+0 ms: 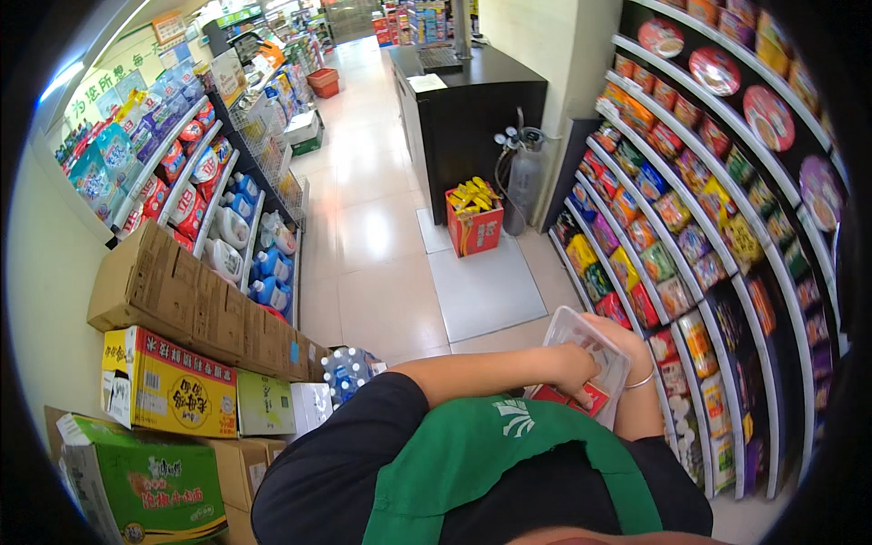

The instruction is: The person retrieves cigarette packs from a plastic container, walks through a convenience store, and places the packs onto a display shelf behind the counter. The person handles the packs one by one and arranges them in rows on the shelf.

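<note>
A clear plastic tub is tilted at my right side, in front of the snack shelves. My right hand, with a bangle at its wrist, grips the tub's far side from outside. Across my body reaches my left arm, and my left hand is inside the tub. Its fingertips touch or lie close to a red packet at the near end; whether they grip it cannot be told. Part of the tub and its contents is hidden behind my left forearm and green apron.
Curved-looking shelves of packaged food rise close on the right. Stacked cartons and a pack of bottled water stand at left. Ahead are a black counter, a red box of yellow packets, a gas cylinder and red baskets.
</note>
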Motion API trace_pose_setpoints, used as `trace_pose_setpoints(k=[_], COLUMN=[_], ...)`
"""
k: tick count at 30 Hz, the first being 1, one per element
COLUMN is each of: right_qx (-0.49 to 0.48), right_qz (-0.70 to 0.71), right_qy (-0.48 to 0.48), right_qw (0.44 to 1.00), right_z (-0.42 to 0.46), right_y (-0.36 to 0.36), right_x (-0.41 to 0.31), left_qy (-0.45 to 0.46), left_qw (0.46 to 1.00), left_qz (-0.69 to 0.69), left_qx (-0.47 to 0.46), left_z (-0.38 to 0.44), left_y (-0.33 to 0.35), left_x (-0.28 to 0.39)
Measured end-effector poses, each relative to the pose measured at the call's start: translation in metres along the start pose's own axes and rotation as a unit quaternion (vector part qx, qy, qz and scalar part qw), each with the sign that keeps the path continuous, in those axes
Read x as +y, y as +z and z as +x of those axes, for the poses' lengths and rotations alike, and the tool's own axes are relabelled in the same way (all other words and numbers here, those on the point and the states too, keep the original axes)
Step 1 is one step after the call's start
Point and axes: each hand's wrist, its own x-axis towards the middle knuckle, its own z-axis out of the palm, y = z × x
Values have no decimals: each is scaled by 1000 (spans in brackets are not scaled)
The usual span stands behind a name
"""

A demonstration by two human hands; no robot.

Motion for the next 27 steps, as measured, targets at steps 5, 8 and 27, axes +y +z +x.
trace_pose_setpoints(k=[5, 8, 27], right_qx=[-38, -54, -304], right_qz=[45, 48, -155], right_qy=[16, -1, -159], right_qw=[998, 997, 926], right_z=[105, 172, 692], right_y=[-51, -85, -158], right_x=[-32, -56, -386], left_qy=[-14, -15, -296], left_qw=[998, 999, 925], left_qz=[-55, -41, -201], left_qx=[10, -8, 131], left_z=[17, 30, -101], left_y=[-47, -79, -307], left_x=[-108, -179, -601])
